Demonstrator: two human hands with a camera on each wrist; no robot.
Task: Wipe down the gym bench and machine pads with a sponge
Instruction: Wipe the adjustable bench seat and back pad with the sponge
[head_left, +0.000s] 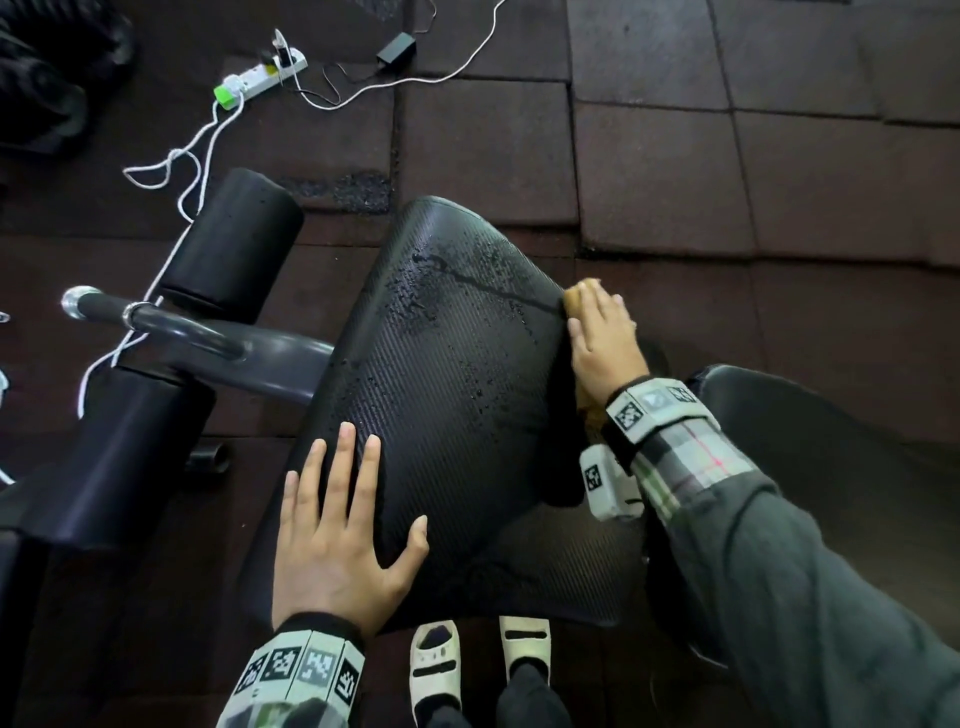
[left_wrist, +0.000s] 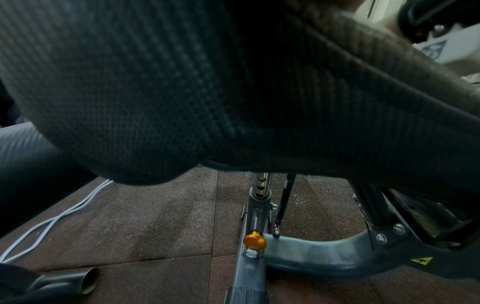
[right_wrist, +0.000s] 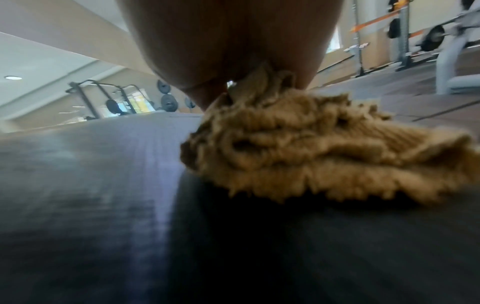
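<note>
The black textured seat pad (head_left: 457, 364) of the machine fills the middle of the head view, with wet streaks and droplets on its far half. My left hand (head_left: 337, 525) lies flat on the pad's near left edge, fingers spread and straight. My right hand (head_left: 602, 332) lies over a tan shaggy sponge (head_left: 577, 297) and presses it against the pad's right edge, fingers extended. In the right wrist view the sponge (right_wrist: 311, 148) bunches under my palm (right_wrist: 233, 41) on the pad (right_wrist: 103, 185). The left wrist view shows only the pad's underside (left_wrist: 130, 82).
Two black roller pads (head_left: 234, 244) (head_left: 124, 447) and a chrome-tipped handle (head_left: 156, 317) stand to the left. A power strip (head_left: 260, 73) and a white cable (head_left: 192, 150) lie on the rubber floor tiles. My sandalled feet (head_left: 434, 660) are below. An orange knob (left_wrist: 254, 239) sits on the frame.
</note>
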